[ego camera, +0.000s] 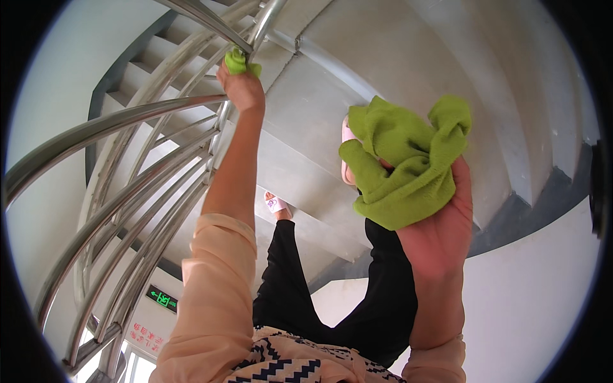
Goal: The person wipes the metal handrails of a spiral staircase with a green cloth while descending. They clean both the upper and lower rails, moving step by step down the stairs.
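My left hand (pixel 243 88) is closed around a small green cloth (pixel 235 61), which is pressed on the metal stair railing (pixel 248 52) at the upper left, where several tubes meet a post. On the right, my right hand (pixel 440 230) is raised with the palm up and holds a crumpled, larger green cloth (pixel 407 167). Some of its fingers are hidden under the folds. This cloth touches no railing and covers part of a pink slipper (pixel 346 139) on one of my feet.
Curved stainless steel rails (pixel 96 127) run down the left side. Concrete steps (pixel 306 210) lie underfoot, with my other slippered foot (pixel 278 205) on a step. More stairs (pixel 158 52) show beyond the railing. A green exit sign (pixel 162 298) is on the white wall.
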`<state>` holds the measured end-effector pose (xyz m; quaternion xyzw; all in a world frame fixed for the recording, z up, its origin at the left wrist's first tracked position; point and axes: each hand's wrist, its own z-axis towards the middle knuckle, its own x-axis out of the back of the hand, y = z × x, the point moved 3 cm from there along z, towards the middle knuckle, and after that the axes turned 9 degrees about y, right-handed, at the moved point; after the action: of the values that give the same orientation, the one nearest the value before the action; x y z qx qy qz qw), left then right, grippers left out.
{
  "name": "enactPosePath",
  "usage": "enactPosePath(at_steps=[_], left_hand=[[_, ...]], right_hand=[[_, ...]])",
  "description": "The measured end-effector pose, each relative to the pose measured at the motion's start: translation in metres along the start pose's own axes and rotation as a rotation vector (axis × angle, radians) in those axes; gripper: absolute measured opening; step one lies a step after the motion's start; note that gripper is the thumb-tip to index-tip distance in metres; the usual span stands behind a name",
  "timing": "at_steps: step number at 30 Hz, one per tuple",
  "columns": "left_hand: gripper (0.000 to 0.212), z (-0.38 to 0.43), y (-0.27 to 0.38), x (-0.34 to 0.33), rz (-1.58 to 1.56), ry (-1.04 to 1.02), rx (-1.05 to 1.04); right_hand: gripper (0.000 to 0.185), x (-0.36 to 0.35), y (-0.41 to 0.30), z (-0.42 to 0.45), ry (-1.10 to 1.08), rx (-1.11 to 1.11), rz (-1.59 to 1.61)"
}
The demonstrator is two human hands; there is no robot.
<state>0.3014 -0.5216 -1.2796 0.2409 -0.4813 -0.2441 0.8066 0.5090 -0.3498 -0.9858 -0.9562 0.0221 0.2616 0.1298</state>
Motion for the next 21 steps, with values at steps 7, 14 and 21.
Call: enactPosePath(at_steps=[7,14,21], left_hand=[[0.044,-0.017,0.010,0.022,0.178,-0.104,0.134],[0.036,-0.026,0.074,0.090,-1.127,-0.362,1.383],[0.050,0.056,0.189,0.095,-0.861,0.135,0.050]], right_hand=[[0.042,0.001,0.027,0.001,-0.011,-0.064,-0.012],[0.038,0.006,0.017,0.004,0.021,-0.039,-0.023],[0.037,0.004,0.017,0.005,-0.032,-0.029,-0.046]])
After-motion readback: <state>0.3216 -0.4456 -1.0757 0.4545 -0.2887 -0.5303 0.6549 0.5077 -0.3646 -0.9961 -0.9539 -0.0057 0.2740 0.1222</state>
